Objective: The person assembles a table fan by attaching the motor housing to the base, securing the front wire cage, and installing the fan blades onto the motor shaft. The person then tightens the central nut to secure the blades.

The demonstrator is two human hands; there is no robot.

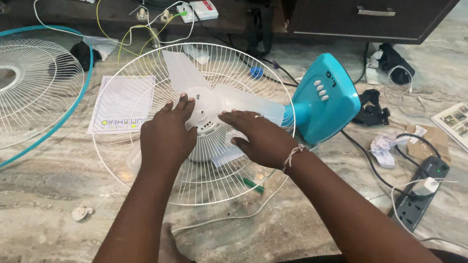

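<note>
Head view: two hands on one translucent fan blade (pixel 215 94) inside rear grille (pixel 119 151); left hand (pixel 167 137) curled gripping hub, right hand (pixel 261 138) flat on it. One front grille (pixel 5 91) lies left; one white paper sheet (pixel 121 103) under rear grille.

Translucent white fan blade (pixel 191 85) flat within white wire rear guard (pixel 123 127), beside turquoise motor housing (pixel 328 99).

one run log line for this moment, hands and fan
left hand: on fan hub | right hand: on translucent blade | rear grille: flat on floor | front grille: apart, left
</note>
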